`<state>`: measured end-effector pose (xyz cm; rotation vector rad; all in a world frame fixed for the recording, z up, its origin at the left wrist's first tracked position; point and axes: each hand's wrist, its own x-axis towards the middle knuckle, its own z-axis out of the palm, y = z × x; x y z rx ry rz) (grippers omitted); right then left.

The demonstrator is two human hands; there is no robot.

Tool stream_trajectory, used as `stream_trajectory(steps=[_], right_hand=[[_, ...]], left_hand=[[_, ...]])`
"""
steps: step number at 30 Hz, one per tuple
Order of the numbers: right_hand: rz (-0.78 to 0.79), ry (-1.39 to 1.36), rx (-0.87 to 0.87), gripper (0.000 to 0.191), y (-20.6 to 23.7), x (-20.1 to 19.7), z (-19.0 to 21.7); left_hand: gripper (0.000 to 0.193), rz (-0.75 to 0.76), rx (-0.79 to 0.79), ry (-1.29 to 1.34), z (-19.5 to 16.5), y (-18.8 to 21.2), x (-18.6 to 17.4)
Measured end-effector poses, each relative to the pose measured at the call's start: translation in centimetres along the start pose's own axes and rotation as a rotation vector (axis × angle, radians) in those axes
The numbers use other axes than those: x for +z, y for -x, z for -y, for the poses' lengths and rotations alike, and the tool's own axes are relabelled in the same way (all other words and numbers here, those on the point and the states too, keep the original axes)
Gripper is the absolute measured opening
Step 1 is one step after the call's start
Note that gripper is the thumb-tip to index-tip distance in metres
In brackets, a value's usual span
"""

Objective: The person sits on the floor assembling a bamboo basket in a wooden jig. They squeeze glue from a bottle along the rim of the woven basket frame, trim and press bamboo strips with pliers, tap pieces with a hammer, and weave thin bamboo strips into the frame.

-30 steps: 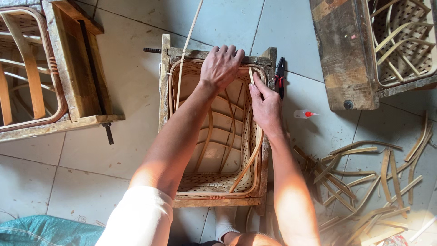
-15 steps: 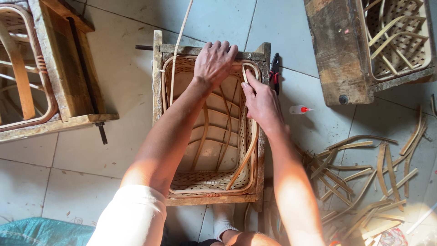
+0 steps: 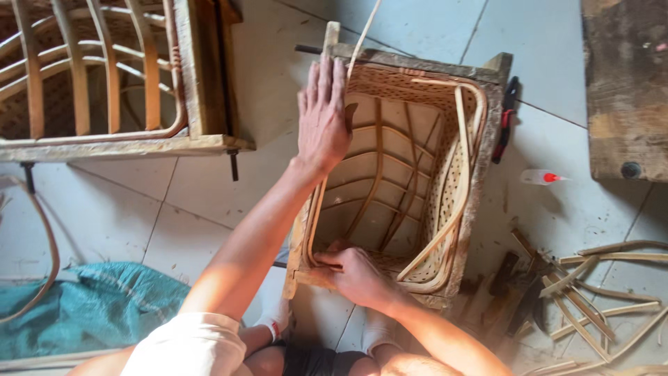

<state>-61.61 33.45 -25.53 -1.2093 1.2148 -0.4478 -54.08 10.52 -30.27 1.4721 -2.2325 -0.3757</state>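
A rattan basket frame (image 3: 431, 174) sits inside a rough wooden mould (image 3: 487, 146) on the tiled floor. My left hand (image 3: 321, 115) lies flat, fingers together, on the mould's far left rim, pressing a rattan strip. A thin cane strand (image 3: 365, 31) rises past its fingertips. My right hand (image 3: 351, 271) grips the near left corner of the basket rim, with the fingers curled over the rattan hoop (image 3: 313, 216).
A second wooden mould with rattan ribs (image 3: 111, 76) stands at the upper left. A dark wooden block (image 3: 623, 90) lies upper right. Red-handled pliers (image 3: 506, 118), a small glue bottle (image 3: 543, 177) and loose rattan pieces (image 3: 598, 285) lie at right. A teal sack (image 3: 90, 306) is lower left.
My right hand has come from the far right rim to the near left corner. My left hand slid left along the far rim. The view moved closer and shifted.
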Motion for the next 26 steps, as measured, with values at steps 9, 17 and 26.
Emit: stream_trajectory(steps=[9,17,26], right_hand=[[-0.169,0.016,0.019,0.020,-0.5,2.3,-1.6],[-0.070,0.166,-0.231,0.025,-0.3,-0.1,1.3],[-0.516,1.344,-0.523,0.066,-16.8,-22.9,5.6]], left_hand=[[0.082,0.017,0.083,-0.224,0.8,1.3,0.6],[0.082,0.019,0.067,-0.199,0.5,1.6,-0.4],[0.086,0.020,0.028,-0.135,0.9,1.3,0.8]])
